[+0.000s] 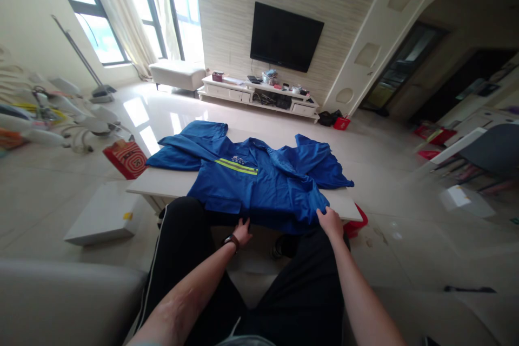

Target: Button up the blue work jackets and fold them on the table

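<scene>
A blue jacket (267,189) lies spread over a white low table (162,185), its sleeves out to both sides. A yellow-green reflective stripe with small white print above it crosses the left chest. The near hem hangs over the table's front edge. My left hand (242,232), with a dark watch on the wrist, is closed on the hem near the middle. At the jacket's right edge, my right hand (330,221) pinches the fabric between thumb and fingers. The fingertips of both hands are partly hidden by the cloth.
My knees flank the table's near side. A red patterned bag (126,159) and a white box (101,216) stand at the left. A red container (357,221) is by the table's right end. Farther back are a TV cabinet (227,90) and a wall television (286,37).
</scene>
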Demonstrator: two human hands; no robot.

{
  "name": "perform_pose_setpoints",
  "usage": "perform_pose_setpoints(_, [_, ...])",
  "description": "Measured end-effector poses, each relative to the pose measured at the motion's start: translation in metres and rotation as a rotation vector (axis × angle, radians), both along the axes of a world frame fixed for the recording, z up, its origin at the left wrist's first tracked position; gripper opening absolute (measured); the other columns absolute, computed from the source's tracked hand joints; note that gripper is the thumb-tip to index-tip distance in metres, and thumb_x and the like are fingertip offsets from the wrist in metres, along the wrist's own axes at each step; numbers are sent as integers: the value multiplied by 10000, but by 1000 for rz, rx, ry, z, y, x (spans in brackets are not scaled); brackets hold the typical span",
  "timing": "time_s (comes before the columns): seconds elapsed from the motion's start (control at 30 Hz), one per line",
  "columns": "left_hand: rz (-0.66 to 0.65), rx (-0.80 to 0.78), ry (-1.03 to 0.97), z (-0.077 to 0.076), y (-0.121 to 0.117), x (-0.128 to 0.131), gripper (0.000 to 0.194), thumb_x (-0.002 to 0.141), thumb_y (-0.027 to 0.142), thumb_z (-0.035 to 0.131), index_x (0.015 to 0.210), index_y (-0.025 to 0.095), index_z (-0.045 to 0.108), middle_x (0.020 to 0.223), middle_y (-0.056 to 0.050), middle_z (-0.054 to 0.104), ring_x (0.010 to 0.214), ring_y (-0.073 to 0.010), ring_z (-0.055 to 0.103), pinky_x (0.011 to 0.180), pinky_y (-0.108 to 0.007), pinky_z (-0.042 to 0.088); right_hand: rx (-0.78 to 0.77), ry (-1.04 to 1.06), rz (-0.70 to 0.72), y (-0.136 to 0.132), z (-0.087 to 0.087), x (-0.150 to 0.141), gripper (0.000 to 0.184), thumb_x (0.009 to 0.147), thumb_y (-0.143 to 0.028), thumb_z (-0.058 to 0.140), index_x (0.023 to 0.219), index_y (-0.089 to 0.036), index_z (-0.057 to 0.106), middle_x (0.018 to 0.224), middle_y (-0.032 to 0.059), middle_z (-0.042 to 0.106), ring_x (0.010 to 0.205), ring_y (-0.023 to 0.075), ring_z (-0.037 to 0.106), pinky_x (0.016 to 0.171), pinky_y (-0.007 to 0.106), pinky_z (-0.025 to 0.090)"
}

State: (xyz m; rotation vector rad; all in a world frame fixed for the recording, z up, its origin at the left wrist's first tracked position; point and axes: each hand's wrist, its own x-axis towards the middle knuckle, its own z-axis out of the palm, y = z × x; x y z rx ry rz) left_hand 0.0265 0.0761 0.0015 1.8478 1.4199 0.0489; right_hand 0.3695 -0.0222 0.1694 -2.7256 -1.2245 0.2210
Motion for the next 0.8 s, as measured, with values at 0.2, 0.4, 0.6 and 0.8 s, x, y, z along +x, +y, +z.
perform_pose_setpoints(0.2, [139,167,-110,31,8,-12,436,845,140,664,1276,95,711,1349,-186,665,1285,-264,628,1107,-312,447,-89,-74,89,4,1,-14,437,1023,-476,415,1128,-170,710,1076,175,743,1025,293,710,873,351,512])
perform_pose_setpoints(0.4, [414,379,-407,92,34,-50,147,779,264,771,896,175,765,949,-84,772,940,-236,718,907,-342,537,-105,-87,122,5,1,-15,451,1027,-473,403,1132,-160,710,1079,183,739,1023,300,708,870,361,511])
perform_pose_setpoints(0.6, [802,356,-893,142,66,-123,352,676,222,798,974,202,611,816,2,661,690,-144,620,645,-254,490,-107,-97,151,6,-2,-14,445,1033,-466,404,1094,-162,722,1056,175,743,1001,284,712,866,343,500])
perform_pose_setpoints(0.8, [1412,278,-1132,159,94,-203,349,783,105,641,1046,219,441,778,67,534,652,-101,567,665,-236,512,-109,-94,156,5,-3,-14,425,1029,-463,404,1065,-174,713,1065,173,743,1010,293,715,856,355,501])
